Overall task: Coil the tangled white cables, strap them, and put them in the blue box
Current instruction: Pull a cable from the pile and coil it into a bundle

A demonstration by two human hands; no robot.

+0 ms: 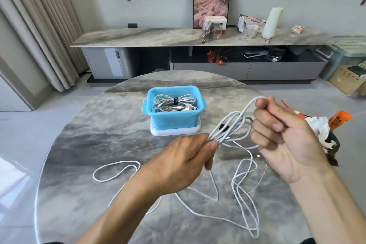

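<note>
Head view: we hold the white cable (pixel 230 127) stretched between us — left hand (pixel 184 161) pinching one end of the loops, right hand (pixel 285 134) curled round the other. Its long axis runs hand to hand, and the blue box (pixel 174 123) sits just beyond, nearer our left.

Marble sideboard (pixel 138 35), beige curtains (pixel 39 25), framed picture (pixel 212 0)

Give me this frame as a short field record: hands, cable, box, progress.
left hand: pinches one end of the coiled loops
right hand: grips the other end of the coil
cable: partly coiled, dark strap on it, long tail loose on the table
blue box: open, strapped cable bundle inside, stands on a white lid
progress: coiling not yet done
</note>
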